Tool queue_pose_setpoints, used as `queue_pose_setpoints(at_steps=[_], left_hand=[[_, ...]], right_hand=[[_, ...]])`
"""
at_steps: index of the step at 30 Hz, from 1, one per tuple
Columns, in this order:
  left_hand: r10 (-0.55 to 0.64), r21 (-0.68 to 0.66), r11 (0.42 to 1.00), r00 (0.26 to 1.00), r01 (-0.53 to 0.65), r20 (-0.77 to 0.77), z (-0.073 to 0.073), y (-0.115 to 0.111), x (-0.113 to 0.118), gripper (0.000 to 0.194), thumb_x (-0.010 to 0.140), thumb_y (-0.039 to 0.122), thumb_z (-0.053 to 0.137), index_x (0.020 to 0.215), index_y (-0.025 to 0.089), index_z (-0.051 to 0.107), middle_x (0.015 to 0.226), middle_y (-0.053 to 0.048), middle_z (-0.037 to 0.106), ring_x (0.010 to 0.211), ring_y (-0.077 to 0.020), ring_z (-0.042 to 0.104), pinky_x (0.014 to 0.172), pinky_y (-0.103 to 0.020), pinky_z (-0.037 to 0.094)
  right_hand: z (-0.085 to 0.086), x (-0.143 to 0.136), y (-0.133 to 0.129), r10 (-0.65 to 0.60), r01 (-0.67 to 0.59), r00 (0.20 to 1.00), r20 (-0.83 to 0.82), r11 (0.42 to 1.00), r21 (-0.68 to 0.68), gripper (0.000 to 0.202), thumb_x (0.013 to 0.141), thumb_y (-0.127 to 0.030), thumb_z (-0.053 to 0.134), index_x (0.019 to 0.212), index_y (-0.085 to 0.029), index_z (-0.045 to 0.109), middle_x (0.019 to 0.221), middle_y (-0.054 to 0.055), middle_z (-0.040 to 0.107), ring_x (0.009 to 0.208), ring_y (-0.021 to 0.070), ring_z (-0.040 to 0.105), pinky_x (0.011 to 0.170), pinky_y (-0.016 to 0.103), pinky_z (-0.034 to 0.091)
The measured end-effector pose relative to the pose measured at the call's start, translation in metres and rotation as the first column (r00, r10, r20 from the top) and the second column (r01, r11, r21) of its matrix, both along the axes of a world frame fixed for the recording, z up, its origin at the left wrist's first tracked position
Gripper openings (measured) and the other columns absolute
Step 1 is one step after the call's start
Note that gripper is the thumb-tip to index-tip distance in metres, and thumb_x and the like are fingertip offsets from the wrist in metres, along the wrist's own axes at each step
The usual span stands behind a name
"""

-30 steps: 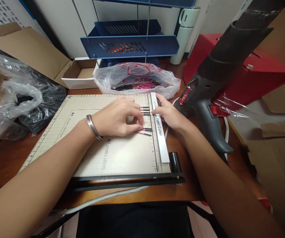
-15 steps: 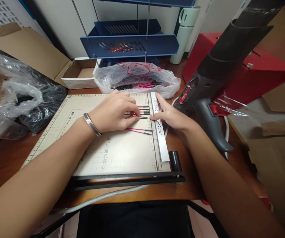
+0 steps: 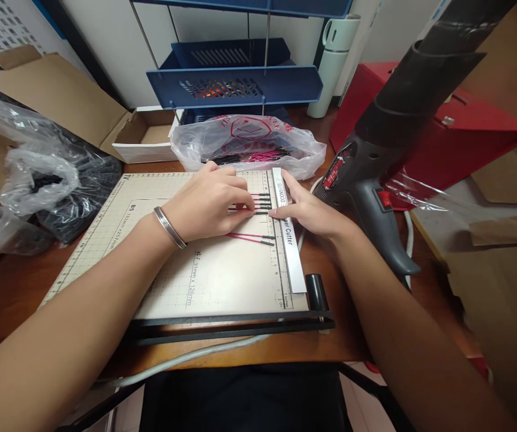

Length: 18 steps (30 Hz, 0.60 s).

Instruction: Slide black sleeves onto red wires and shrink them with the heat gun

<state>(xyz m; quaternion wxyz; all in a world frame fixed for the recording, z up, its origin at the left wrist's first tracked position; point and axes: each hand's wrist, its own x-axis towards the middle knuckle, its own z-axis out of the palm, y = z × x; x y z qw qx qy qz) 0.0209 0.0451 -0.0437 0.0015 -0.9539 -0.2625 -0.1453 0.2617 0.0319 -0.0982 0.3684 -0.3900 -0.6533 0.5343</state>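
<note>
A paper cutter (image 3: 236,282) with printed size grids lies before me. Several pink wires (image 3: 245,236) with black sleeved ends lie across it, their ends toward the ruler edge. My left hand (image 3: 216,201), with a silver bracelet on its wrist, is closed in a pinch on one wire (image 3: 261,213) beside the upper group. My right hand (image 3: 310,210) rests over the white labelled strip (image 3: 291,252) at the cutter's right edge. Its thumb stretches to the pinched wire's black end; the index finger lies along the strip, and the other fingers are hidden.
Behind the cutter lies a clear plastic bag (image 3: 222,135) holding more wires, below a blue rack (image 3: 236,84). A grey heat gun (image 3: 373,180) and a red case (image 3: 447,144) stand right. An open cardboard box (image 3: 60,96) and bagged black parts (image 3: 74,192) are left.
The pinched wire's black end and my right thumb tip now meet at the ruler edge. Both hands otherwise stay almost still; the view shifts slightly.
</note>
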Motion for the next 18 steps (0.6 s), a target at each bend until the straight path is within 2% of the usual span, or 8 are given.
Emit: queue_pose_setpoints(at_steps=[10, 18], left_hand=[[0.007, -0.004, 1.0, 1.0, -0.007, 0.013, -0.0017, 0.0004, -0.0001, 0.023, 0.097, 0.032, 0.063, 0.087, 0.023, 0.081, 0.085, -0.005, 0.077, 0.078, -0.0204, 0.058, 0.075, -0.037, 0.032], [0.007, -0.019, 1.0, 1.0, -0.006, 0.018, -0.0022, 0.0005, 0.0004, 0.02, 0.095, 0.029, 0.065, 0.086, 0.022, 0.082, 0.085, -0.004, 0.077, 0.081, -0.0211, 0.062, 0.076, -0.036, 0.034]], right_hand=[[0.0001, -0.0018, -0.0009, -0.013, 0.013, 1.0, -0.009, 1.0, 0.013, 0.081, 0.074, -0.019, 0.075, 0.148, -0.03, 0.043, 0.146, 0.005, 0.059, 0.14, 0.0328, 0.053, 0.126, 0.053, 0.038], [-0.0014, -0.0012, 0.0007, 0.001, -0.001, 1.0, 0.009, 0.999, 0.038, 0.079, 0.076, -0.021, 0.073, 0.148, -0.025, 0.041, 0.148, 0.009, 0.056, 0.138, 0.0334, 0.054, 0.123, 0.052, 0.041]])
